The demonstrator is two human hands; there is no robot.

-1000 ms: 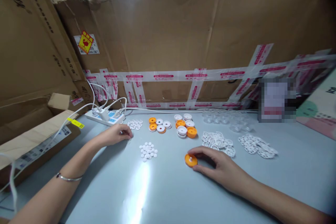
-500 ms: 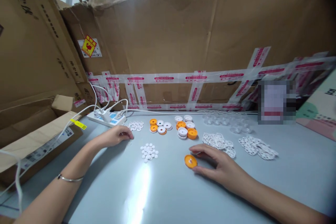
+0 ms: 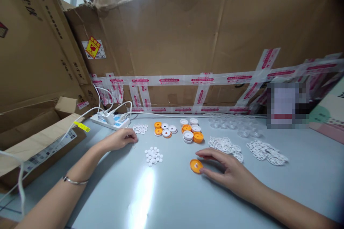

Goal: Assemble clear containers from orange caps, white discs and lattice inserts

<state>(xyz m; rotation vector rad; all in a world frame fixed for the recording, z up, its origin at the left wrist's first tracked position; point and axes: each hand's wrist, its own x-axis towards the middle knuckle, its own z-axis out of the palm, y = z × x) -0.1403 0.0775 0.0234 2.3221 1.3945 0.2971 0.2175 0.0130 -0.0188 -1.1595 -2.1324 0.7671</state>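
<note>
- Our right hand [image 3: 235,171] has loosened: its index finger, at the rim of the orange disc [image 3: 194,167] a second ago, now stands off it, thumb and finger apart. Whether the thumb still touches, we cannot tell.
- The disc lies on the table [image 3: 176,193], right of the small white caps [image 3: 153,156], a white peg [image 3: 196,165] at its middle; we judge that the table bears it.
- Our left hand [image 3: 120,139] stays beside the far white pieces [image 3: 141,128], fingertips close together; we cannot tell whether they pinch anything.
</note>
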